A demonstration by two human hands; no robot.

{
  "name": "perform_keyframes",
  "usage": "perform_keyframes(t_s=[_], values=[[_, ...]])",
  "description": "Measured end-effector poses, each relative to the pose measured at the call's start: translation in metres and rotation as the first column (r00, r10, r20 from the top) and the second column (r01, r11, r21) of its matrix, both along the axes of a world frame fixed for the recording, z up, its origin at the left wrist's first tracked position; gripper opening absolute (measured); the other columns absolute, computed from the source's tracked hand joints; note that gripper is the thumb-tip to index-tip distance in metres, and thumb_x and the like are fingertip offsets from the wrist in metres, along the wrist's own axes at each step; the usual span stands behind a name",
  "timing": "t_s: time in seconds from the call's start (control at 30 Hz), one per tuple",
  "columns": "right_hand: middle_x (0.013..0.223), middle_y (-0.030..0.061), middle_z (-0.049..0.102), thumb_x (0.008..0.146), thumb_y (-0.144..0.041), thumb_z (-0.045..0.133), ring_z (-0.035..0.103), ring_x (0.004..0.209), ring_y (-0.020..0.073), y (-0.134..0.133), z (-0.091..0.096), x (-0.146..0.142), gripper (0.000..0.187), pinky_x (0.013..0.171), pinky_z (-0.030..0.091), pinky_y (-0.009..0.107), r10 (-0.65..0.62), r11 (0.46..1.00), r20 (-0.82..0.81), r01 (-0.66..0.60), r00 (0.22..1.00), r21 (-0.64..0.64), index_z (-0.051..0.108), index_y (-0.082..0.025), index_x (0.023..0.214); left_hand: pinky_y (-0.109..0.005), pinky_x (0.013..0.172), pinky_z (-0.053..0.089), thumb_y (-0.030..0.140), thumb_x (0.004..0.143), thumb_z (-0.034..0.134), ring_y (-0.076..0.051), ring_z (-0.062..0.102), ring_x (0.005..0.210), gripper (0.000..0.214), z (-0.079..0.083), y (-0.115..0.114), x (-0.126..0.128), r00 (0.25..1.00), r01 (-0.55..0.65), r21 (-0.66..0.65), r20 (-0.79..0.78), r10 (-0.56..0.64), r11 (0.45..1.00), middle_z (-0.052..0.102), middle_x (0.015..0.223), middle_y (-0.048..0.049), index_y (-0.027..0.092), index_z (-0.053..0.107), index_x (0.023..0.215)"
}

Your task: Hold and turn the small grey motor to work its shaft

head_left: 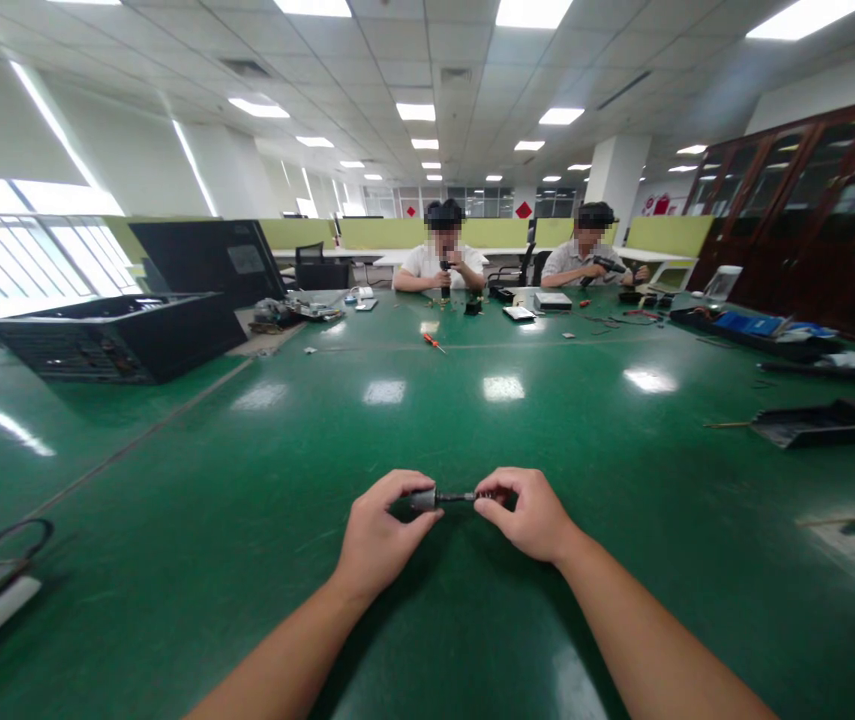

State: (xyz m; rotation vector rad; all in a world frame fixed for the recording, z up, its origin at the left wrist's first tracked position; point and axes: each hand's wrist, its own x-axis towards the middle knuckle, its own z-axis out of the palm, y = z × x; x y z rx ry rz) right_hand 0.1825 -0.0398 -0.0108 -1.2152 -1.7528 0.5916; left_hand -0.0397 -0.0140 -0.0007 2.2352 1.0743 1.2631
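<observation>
Over the green table my two hands meet close to the front edge. My left hand pinches a small dark cylindrical part between thumb and fingers. My right hand pinches the other end of a thin dark rod that sticks out of that part. Both hands are closed on this one small piece, held just above the table top. What the piece is I cannot make out.
A black computer case lies at the left, a red-handled screwdriver mid-table. Two seated people work at the far side among small parts. Black panels lie at the right, a cable at the near left.
</observation>
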Motion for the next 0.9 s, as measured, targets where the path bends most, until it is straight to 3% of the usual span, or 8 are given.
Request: perform_keyframes(t_s=[0.77,0.9], values=[[0.069,0.0030,0.069,0.076,-0.021,0.067,0.060,0.061,0.0152,-0.0001,0.0023,0.0004,0.008,0.058,0.045,0.025,-0.009,1.000,-0.009,0.009,1.000,-0.005,0.074,-0.018,0.078,-0.033,0.082,0.053,0.022,0.074,0.072,-0.021,0.065,0.088,0.017,0.0023,0.0001,0.0006,1.000,-0.015,0.005,-0.006,0.015,1.000,0.069,0.093,-0.0044,0.020,0.068,0.091],[0.066,0.0028,0.068,0.076,-0.025,0.068,0.059,0.059,0.0150,0.0017,0.0013,0.0010,0.010,0.057,0.045,0.025,0.012,0.999,-0.152,-0.019,0.988,-0.049,0.074,-0.017,0.078,-0.035,0.083,0.054,0.024,0.075,0.072,-0.021,0.065,0.089,0.017,0.0035,-0.0001,-0.0010,0.999,-0.029,0.027,-0.013,0.029,0.999,0.069,0.094,-0.0054,0.020,0.068,0.091]])
